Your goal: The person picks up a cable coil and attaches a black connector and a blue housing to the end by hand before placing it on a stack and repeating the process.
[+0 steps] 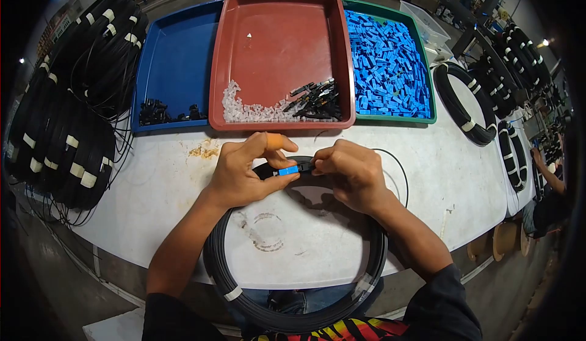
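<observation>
My left hand (pixel 247 169), with an orange band on one finger, pinches a small blue connector (pixel 288 171) between thumb and fingers. A black piece (pixel 304 166) adjoins the connector's right end. My right hand (pixel 349 171) is closed at that black piece, its fingertips pressed together; exactly what they grip is hidden. Below and around my hands lies a large coil of black cable (pixel 379 249), bound with pale tape and reaching over the table's front edge. A thin loop of cable (pixel 405 173) curves out to the right of my right hand.
On the white table (pixel 452 188) stand a blue tray (pixel 141 78) with black parts, a red tray (pixel 213 54) with clear and black parts, and a green tray (pixel 432 91) full of blue connectors. Black coils (pixel 61 152) hang left; others lie right. A person (pixel 549 182) is at far right.
</observation>
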`<control>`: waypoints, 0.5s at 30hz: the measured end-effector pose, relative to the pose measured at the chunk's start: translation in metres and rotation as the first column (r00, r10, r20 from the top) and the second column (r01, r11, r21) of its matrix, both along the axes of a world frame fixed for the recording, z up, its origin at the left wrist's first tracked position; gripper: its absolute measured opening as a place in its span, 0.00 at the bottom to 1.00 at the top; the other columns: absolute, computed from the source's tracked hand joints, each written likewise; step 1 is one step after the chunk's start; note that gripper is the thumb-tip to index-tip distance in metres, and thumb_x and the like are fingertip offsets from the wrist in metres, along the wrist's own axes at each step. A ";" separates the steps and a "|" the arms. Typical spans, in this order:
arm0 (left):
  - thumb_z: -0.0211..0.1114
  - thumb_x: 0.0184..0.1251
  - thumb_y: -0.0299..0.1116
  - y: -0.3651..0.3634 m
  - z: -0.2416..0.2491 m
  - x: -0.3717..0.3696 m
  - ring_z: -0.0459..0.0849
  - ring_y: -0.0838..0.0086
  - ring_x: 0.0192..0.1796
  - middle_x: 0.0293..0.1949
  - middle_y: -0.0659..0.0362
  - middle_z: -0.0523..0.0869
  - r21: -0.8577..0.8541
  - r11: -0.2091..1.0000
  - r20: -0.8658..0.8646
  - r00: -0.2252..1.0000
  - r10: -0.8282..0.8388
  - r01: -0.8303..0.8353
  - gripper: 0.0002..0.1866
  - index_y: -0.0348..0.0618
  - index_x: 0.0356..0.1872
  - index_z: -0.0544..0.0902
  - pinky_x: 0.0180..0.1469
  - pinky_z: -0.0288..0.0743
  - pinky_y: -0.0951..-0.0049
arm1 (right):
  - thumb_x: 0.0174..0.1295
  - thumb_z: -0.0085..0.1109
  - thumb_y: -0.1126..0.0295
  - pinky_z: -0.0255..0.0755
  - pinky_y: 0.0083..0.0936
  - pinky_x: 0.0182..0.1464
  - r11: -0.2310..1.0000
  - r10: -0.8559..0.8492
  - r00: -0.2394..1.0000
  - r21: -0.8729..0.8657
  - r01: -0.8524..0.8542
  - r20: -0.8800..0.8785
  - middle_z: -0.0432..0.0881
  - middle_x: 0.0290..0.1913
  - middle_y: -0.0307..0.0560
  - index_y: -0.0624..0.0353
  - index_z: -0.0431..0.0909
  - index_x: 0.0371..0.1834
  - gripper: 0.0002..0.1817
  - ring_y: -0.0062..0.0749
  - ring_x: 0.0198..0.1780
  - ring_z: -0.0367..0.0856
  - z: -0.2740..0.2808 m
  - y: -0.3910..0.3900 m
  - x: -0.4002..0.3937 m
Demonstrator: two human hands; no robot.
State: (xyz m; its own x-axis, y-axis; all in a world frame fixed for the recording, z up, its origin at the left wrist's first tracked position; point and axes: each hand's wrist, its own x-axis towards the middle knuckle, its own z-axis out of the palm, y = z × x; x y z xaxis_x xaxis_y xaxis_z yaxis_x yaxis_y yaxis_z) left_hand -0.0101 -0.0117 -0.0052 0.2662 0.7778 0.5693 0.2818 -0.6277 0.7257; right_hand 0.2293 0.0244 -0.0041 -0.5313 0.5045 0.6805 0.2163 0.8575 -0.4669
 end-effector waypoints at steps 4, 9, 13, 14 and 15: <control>0.82 0.51 0.22 0.000 0.003 0.003 0.92 0.74 0.39 0.41 0.56 0.92 0.064 0.997 -0.080 0.996 0.040 -0.035 0.20 0.38 0.46 0.85 0.45 0.85 0.76 | 0.38 0.64 0.89 0.77 0.36 0.34 0.999 0.036 0.999 0.022 -0.037 0.026 0.83 0.32 0.46 0.61 0.79 0.34 0.18 0.42 0.33 0.83 0.000 0.002 -0.001; 0.82 0.51 0.24 0.003 0.010 0.002 0.89 0.70 0.34 0.35 0.58 0.91 0.229 0.973 -0.189 0.979 0.077 -0.032 0.16 0.39 0.43 0.88 0.43 0.82 0.71 | 0.37 0.64 0.88 0.77 0.36 0.34 1.000 0.015 1.000 0.024 -0.016 0.021 0.83 0.31 0.44 0.61 0.78 0.37 0.20 0.43 0.33 0.83 -0.003 0.002 -0.001; 0.81 0.52 0.26 -0.001 0.010 0.005 0.87 0.65 0.32 0.34 0.56 0.91 0.261 0.965 -0.265 0.962 0.061 0.011 0.13 0.38 0.40 0.90 0.43 0.80 0.68 | 0.39 0.65 0.88 0.77 0.36 0.35 0.998 0.003 0.998 0.063 -0.007 0.055 0.81 0.30 0.45 0.61 0.77 0.37 0.19 0.44 0.33 0.83 -0.001 0.000 -0.001; 0.81 0.52 0.26 -0.002 0.010 0.006 0.87 0.64 0.32 0.35 0.55 0.92 0.232 0.973 -0.278 0.959 0.062 0.005 0.13 0.38 0.40 0.90 0.42 0.81 0.68 | 0.39 0.65 0.88 0.77 0.36 0.35 0.997 0.005 0.998 0.073 -0.009 0.058 0.81 0.31 0.46 0.60 0.77 0.37 0.19 0.44 0.33 0.83 0.000 -0.001 -0.001; 0.81 0.52 0.26 -0.002 0.011 0.006 0.87 0.64 0.32 0.35 0.55 0.92 0.233 0.972 -0.277 0.959 0.064 0.003 0.13 0.38 0.40 0.90 0.42 0.81 0.68 | 0.39 0.65 0.88 0.77 0.36 0.35 0.997 0.007 0.998 0.074 -0.011 0.059 0.81 0.31 0.46 0.60 0.77 0.37 0.19 0.44 0.33 0.83 0.001 -0.001 -0.001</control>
